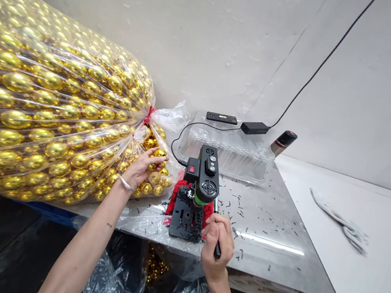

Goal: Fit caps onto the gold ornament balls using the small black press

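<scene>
At the opening of the clear plastic bag (68, 114) of shiny gold balls, my left hand (142, 165) has its fingers closed around a gold ball (160, 152). More gold balls lie just below its fingertips. My right hand (219, 244) is wrapped round a black-ended lever handle (217, 251) at the side of a small black press-like machine (208, 176). This machine has a red switch, a round green-ringed part underneath and a slotted black base plate (183, 215). Red cloth-like material (173, 198) shows around the base.
Behind the machine stands a clear plastic tray (224, 154) carrying a black power adapter (255, 128) and a dark flat device (221, 118). A dark-capped bottle (283, 143) leans nearby. Black scraps litter the metal tabletop (277, 242). A grey-white glove (341, 222) lies right; an open plastic bag (111, 278) hangs below.
</scene>
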Tool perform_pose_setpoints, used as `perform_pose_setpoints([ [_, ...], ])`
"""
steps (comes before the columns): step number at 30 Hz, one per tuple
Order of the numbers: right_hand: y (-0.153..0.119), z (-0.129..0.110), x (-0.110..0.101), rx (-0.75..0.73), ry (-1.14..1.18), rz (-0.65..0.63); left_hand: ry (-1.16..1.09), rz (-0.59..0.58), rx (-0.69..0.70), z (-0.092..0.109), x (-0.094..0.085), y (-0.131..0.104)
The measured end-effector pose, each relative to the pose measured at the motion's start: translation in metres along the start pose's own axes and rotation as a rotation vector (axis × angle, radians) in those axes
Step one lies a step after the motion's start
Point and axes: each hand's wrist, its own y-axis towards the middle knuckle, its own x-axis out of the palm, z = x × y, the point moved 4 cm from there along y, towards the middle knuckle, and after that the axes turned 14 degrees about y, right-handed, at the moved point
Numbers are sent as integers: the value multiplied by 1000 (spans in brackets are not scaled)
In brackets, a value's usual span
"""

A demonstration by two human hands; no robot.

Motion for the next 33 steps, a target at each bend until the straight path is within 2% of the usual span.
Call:
perform_pose_setpoints([
  [4, 0, -1, -1, 1, -15, -12, -254, 1, -116, -5, 2, -25],
  [8, 0, 0, -1, 14, -24, -10, -366, 50, -207, -17, 11, -51],
  [12, 1, -2, -1, -2, -24, -20, -381, -3, -278, -44, 31, -76],
  [16, 4, -5, -1, -8, -29, -28, -308, -75, -308, -78, 56, -93],
  [19, 11, -9, -2, 2, -31, -37, -184, -44, -281, -98, 71, -95],
  [22, 21, -14, -4, 12, -40, -32, 2, 2, -181, -108, 80, -89],
  [26, 29, -17, -5, 14, -56, -27, 437, 21, 30, -105, 85, -81],
  [29, 27, -17, -5, -10, -69, -35, 842, -4, 110, -98, 89, -80],
  [33, 23, -16, -5, -24, -58, -54, 1109, -19, 211, -90, 94, -79],
])
